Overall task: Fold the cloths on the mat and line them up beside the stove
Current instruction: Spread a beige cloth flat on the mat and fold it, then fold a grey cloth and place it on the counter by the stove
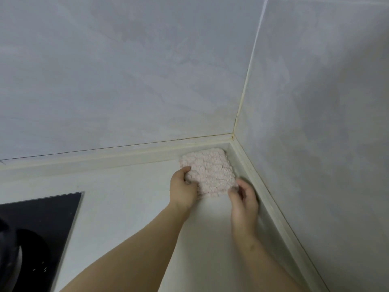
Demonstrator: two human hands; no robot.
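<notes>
Pink cloth set in the counter corner, both hands on it.
The pale pink, nubbly folded cloth (210, 171) lies at 12 o'clock from the hands, nearly square, at 2 o'clock from the black glass stove (42, 218). The left hand (183, 190) curls round its 9 o'clock edge and the right hand (245, 199) pinches its 5 o'clock corner (slightly blurred). Both arms reach equally far.

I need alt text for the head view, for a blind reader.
A folded pink cloth lies in the corner of a pale counter; the left hand grips its left edge, the blurred right hand is at its near right corner. A black stove is at the left.
</notes>
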